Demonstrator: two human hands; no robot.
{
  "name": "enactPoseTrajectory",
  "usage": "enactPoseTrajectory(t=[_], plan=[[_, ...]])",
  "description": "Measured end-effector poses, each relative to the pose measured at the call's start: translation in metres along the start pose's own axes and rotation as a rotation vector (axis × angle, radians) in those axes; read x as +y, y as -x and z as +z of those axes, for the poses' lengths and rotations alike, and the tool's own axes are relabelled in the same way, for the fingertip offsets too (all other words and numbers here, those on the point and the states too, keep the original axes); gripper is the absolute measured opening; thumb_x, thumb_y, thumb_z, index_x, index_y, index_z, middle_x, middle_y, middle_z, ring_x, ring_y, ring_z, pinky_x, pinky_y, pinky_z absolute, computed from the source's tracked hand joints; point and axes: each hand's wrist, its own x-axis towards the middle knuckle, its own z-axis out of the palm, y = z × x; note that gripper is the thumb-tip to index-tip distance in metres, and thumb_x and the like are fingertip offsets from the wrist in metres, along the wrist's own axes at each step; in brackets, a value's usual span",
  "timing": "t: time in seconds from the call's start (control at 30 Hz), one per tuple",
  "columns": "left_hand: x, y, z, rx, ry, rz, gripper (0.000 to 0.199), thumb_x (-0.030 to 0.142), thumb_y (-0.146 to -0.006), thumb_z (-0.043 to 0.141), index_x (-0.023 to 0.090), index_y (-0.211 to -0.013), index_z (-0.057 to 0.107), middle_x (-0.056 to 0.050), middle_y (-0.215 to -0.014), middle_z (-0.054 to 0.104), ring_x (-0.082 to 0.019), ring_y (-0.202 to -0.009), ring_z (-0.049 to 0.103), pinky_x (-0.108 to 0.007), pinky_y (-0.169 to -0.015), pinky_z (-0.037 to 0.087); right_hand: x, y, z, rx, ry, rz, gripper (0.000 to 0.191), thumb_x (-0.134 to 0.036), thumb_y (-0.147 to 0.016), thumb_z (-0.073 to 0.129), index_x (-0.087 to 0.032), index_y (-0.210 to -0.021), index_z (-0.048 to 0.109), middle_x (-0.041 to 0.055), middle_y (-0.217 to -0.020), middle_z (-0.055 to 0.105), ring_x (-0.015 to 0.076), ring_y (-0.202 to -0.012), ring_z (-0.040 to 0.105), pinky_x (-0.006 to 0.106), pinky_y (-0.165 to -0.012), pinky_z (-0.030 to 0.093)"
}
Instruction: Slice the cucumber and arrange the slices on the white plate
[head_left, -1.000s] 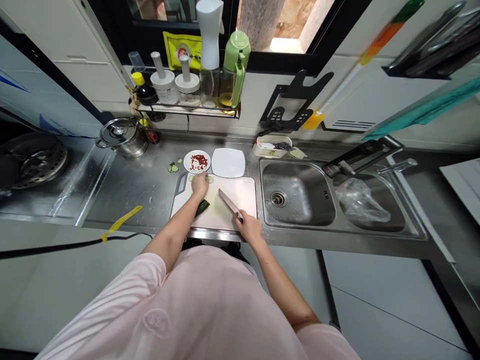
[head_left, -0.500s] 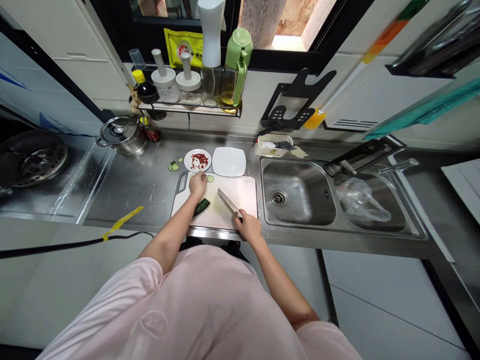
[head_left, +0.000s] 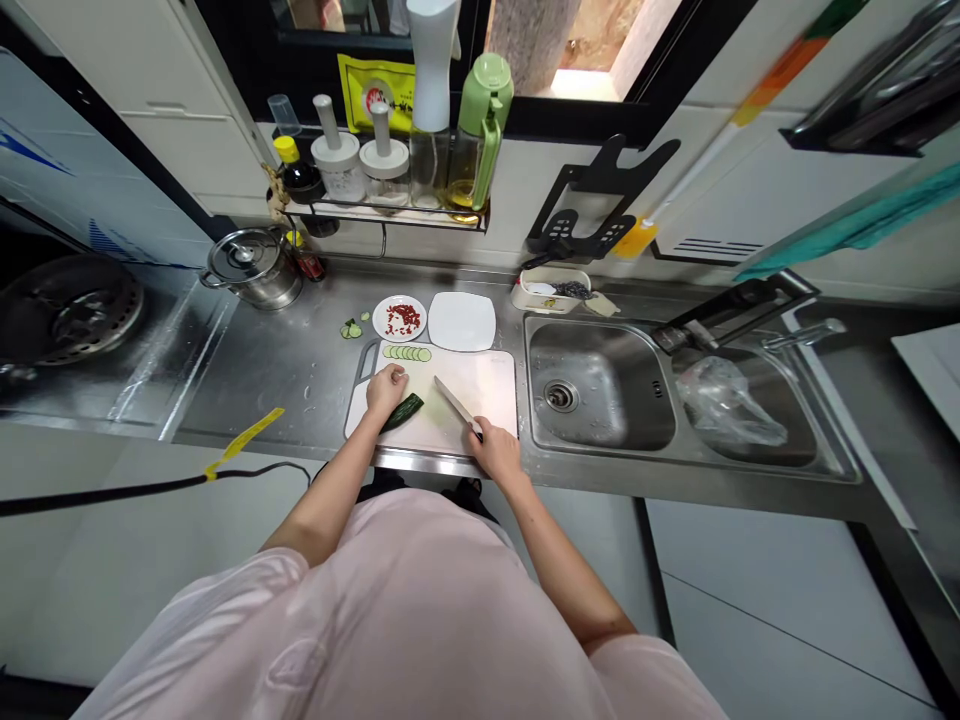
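Observation:
My right hand (head_left: 496,447) is closed round the handle of a kitchen knife (head_left: 454,403), whose blade lies low over the cutting board (head_left: 431,430) and points up and left. Over the board's left part my left hand (head_left: 386,388) has its fingers curled; what they hold, if anything, is hidden. Just below and right of it lies a dark green piece of cucumber (head_left: 403,412), untouched by the knife. A row of several overlapping cucumber slices (head_left: 407,353) rests along the board's far edge.
Behind the board stand a round plate (head_left: 380,322) with chopped red bits and a white square plate (head_left: 462,321). Cucumber scraps (head_left: 350,329) lie left of them. A sink (head_left: 600,420) adjoins the board's right side. A steel pot (head_left: 259,270) and a bottle shelf (head_left: 390,215) are farther back.
My left hand has moved back toward me from the board's far edge, uncovering the row of cucumber slices. My right hand and the knife have stayed almost in place.

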Motion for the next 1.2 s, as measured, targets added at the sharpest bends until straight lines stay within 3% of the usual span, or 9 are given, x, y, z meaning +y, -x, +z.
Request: enactPoseTrajectory(t=[0.53,1.2], plan=[[-0.019,0.027,-0.014,-0.143,-0.021,0.041,0.021,0.041,-0.081,0.057,0.026,-0.093,0.068,-0.002,-0.084,0.07,-0.016,-0.078,0.062,-0.025,-0.066,0.041,0.0,-0.001,-0.001,-0.081,0.019,0.0,0.038,-0.035,-0.095,0.036,-0.025,-0.129,0.051,0.0087,-0.101,0.069,0.0209,-0.095,0.064,0.027,-0.074,0.039],[-0.025,0.044,-0.009,-0.222,0.141,0.097,0.028,0.043,-0.082,0.056,0.023,-0.096,0.07,-0.002,-0.085,0.071,-0.015,-0.077,0.063,-0.024,-0.071,0.046,-0.001,-0.002,-0.005,-0.119,0.01,-0.004,0.038,-0.034,-0.096,0.035,-0.025,-0.127,0.053,0.0088,-0.102,0.068,0.0207,-0.095,0.063,0.027,-0.074,0.039]])
